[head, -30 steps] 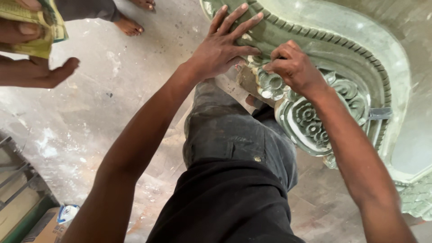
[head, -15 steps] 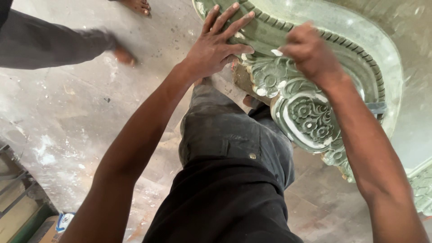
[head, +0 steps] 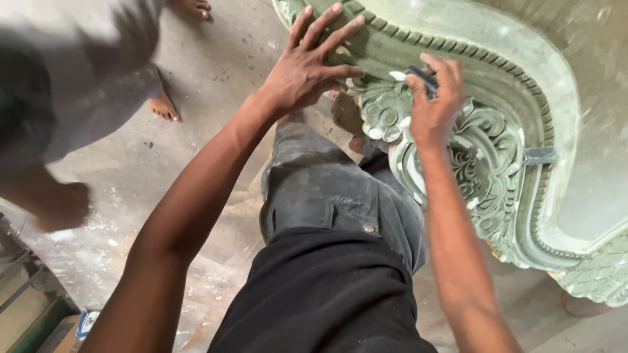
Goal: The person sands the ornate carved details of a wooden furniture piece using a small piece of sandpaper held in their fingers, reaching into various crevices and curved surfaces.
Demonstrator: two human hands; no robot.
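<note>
A large grey-green carved panel (head: 523, 59) with a rope-pattern border and floral scrollwork (head: 481, 163) stands in front of me. My left hand (head: 307, 65) lies flat on its upper left edge, fingers spread. My right hand (head: 435, 98) is closed around a small dark flat tool (head: 422, 75), pressing it against the carved flowers (head: 386, 114). White patches show on the carving near both hands. My legs in grey trousers and a black shirt fill the lower middle.
Another person in a grey top (head: 65, 85) bends in at the left, blurred, a bare foot (head: 163, 104) on the dusty concrete floor (head: 216, 65). A second bare foot (head: 193, 8) is at the top. Boxes and a frame (head: 39, 320) sit at the lower left.
My right hand has slid up and right along the carving with the tool. The other person has moved further into view on the left. My left hand has stayed put.
</note>
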